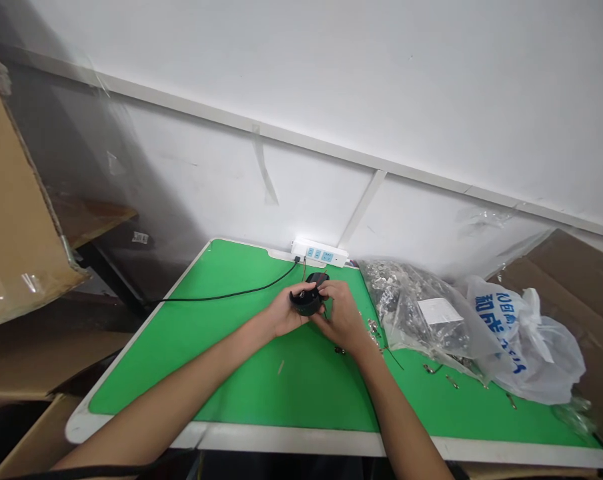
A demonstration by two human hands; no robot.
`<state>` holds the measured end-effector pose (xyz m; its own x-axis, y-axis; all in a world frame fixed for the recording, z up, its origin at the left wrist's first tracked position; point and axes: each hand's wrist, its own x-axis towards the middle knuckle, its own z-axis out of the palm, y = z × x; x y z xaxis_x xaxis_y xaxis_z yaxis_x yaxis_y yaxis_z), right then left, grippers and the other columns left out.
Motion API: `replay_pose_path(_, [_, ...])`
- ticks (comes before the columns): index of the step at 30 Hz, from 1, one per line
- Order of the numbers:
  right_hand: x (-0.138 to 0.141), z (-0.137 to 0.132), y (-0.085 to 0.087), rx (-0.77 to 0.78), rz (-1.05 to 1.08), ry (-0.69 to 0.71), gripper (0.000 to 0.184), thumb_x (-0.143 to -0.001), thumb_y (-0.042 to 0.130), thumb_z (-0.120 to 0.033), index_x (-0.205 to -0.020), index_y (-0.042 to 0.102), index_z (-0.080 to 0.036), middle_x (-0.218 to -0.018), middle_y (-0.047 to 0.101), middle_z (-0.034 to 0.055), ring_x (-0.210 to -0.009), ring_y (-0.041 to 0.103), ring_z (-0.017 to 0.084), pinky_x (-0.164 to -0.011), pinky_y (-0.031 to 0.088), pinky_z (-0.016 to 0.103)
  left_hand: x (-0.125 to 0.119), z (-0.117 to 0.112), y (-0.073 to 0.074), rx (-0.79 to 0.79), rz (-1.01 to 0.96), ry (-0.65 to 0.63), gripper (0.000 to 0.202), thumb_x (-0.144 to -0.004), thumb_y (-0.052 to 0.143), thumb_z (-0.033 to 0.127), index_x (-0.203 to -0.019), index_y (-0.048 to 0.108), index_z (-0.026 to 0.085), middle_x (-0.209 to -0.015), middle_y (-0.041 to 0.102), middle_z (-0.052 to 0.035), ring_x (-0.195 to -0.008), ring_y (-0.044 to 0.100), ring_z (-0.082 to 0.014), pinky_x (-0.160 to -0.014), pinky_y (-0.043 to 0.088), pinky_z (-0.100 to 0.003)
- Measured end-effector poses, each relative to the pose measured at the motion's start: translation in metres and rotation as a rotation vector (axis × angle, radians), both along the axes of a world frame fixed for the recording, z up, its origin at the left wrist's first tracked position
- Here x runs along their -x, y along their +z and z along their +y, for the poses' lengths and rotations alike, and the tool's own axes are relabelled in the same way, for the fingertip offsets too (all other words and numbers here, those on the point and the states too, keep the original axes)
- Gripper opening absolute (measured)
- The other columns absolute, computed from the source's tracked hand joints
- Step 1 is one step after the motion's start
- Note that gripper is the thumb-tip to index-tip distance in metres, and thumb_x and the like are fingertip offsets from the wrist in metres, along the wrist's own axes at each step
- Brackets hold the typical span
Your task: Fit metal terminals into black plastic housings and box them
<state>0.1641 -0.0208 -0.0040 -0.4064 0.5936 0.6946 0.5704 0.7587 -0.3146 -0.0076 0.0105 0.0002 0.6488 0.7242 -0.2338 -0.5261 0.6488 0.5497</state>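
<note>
My left hand (pixel 283 312) and my right hand (pixel 340 315) meet over the middle of the green mat (pixel 221 347). Together they grip a small round black part (pixel 307 301), open at the top like a short cup. The left fingers wrap its left side, the right fingers curl round its right side and pinch at it. A second black piece (pixel 317 277) lies on the mat just behind the hands. Thin wires hang near the right hand.
A white power strip (pixel 319 253) sits at the mat's far edge with a black cable (pixel 231 295) running left. Clear bags of small metal parts (pixel 416 307) and a white printed bag (pixel 516 333) lie right. Loose metal clips (pixel 451 380) dot the mat. Cardboard boxes (pixel 16 220) stand left.
</note>
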Motion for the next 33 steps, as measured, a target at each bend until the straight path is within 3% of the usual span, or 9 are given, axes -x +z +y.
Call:
replay_pose_path(10, [0.0015,-0.0021,0.0023,-0.031,-0.002,0.003,0.040,-0.088,0.066,-0.020,-0.123,0.048,-0.025,-0.113,0.064,0.0108,-0.102,0.064,0.029,-0.084,0.055,0.046,0.0022,-0.0003,-0.0035,-0.037,-0.014,-0.042,0.015,-0.089,0.069,0.023,-0.093,0.072,0.008,-0.074,0.074,-0.0094,-0.063,0.072,-0.0195,-0.060,0.055,-0.026])
replay_pose_path(15, [0.0055,-0.0053,0.0004,-0.090,0.006,-0.003,0.039,-0.089,0.065,-0.017,-0.124,0.049,-0.024,-0.114,0.063,0.0114,-0.107,0.061,0.029,-0.089,0.054,0.047,0.0049,-0.0021,-0.0003,-0.033,-0.039,-0.054,0.013,-0.088,0.071,0.019,-0.095,0.072,0.008,-0.076,0.075,-0.0095,-0.062,0.073,-0.0193,-0.062,0.057,-0.026])
replay_pose_path(26, [0.0085,-0.0074,-0.0020,-0.116,-0.062,-0.033,0.015,-0.091,0.062,-0.015,-0.102,0.057,-0.023,-0.107,0.063,0.0106,-0.101,0.059,0.027,-0.088,0.051,0.044,0.0041,-0.0030,0.0008,-0.007,-0.030,-0.036,0.005,-0.087,0.068,0.012,-0.089,0.070,0.009,-0.073,0.074,-0.0078,-0.060,0.072,-0.0191,-0.061,0.059,-0.027])
replay_pose_path(33, [0.0104,-0.0071,-0.0025,-0.127,-0.068,-0.042,0.013,-0.091,0.062,-0.015,-0.100,0.056,-0.023,-0.105,0.064,0.0099,-0.100,0.058,0.027,-0.089,0.050,0.043,0.0055,-0.0044,0.0020,0.003,-0.004,-0.001,0.005,-0.086,0.068,0.009,-0.091,0.070,0.008,-0.073,0.073,-0.0077,-0.059,0.070,-0.0176,-0.062,0.059,-0.027])
